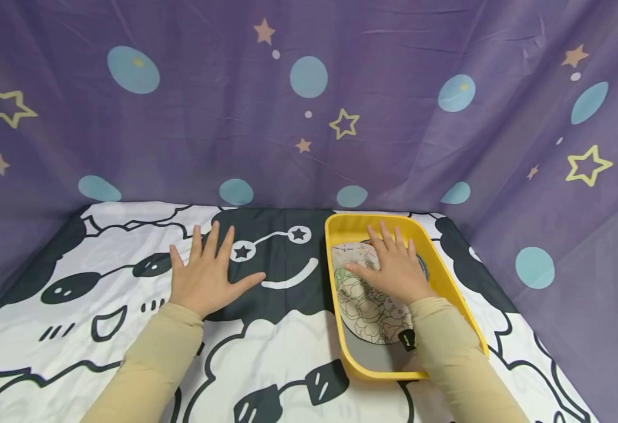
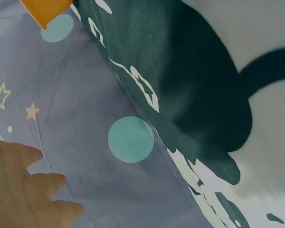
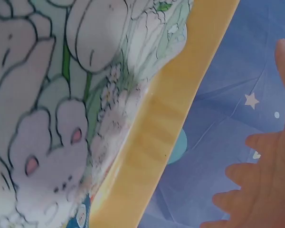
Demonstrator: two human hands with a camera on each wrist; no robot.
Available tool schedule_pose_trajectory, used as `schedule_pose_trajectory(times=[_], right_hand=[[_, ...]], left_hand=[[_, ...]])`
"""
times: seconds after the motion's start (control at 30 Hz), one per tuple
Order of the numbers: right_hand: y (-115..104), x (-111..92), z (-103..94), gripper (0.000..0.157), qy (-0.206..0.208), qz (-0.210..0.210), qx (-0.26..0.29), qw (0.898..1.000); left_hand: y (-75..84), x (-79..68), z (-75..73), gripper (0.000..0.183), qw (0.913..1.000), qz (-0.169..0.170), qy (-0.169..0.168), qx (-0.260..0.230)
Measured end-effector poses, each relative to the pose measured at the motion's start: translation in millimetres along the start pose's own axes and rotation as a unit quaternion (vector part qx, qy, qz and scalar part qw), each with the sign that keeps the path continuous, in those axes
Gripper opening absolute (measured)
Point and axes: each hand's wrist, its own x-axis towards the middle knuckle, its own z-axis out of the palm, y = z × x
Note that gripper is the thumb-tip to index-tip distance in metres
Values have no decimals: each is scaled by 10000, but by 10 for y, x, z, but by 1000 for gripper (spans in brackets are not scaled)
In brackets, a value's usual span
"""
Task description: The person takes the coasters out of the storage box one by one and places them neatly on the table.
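My left hand (image 1: 203, 276) is held over the patterned cloth with its fingers spread and nothing in it. Above the yellow tray (image 1: 359, 369) my right hand (image 1: 397, 267) also has its fingers spread, holding nothing. Inside the tray lies a flat, rounded piece printed with line-drawn rabbits and flowers (image 1: 367, 305), partly hidden by the right hand and sleeve. A blue-edged thing (image 1: 423, 267) peeks out from under it, and a small black patch (image 1: 406, 339) shows near the right sleeve. The right wrist view shows the rabbit print (image 3: 52, 161) close up, beside the tray's wall (image 3: 166, 104).
A black and white cartoon cloth (image 1: 288, 352) covers the table. Behind and along the sides hangs a purple curtain (image 1: 208, 117) with stars and blue dots. The tray stands at the right of the table, its far end close to the curtain.
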Motion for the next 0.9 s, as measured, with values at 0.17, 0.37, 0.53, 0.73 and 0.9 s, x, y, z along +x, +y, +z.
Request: schedule_pose_trajectory(times=[0.17, 0.37, 0.53, 0.73, 0.9], right_hand=[[17, -12, -79, 103, 33, -70, -44, 10000], [51, -24, -178, 104, 23, -105, -98, 9999], [91, -35, -278, 103, -7, -175, -155, 9997], [147, -75, -411, 104, -234, -96, 117, 9996], [233, -133, -531, 101, -307, 49, 470, 9984]], left_hand=[[9, 1, 5, 114, 9999, 40, 93, 13], [35, 1, -20, 114, 10000, 36, 90, 19], [67, 10, -45, 115, 9999, 59, 84, 53], [115, 38, -68, 115, 9998, 148, 137, 80], [183, 60, -60, 116, 9997, 232, 81, 60]])
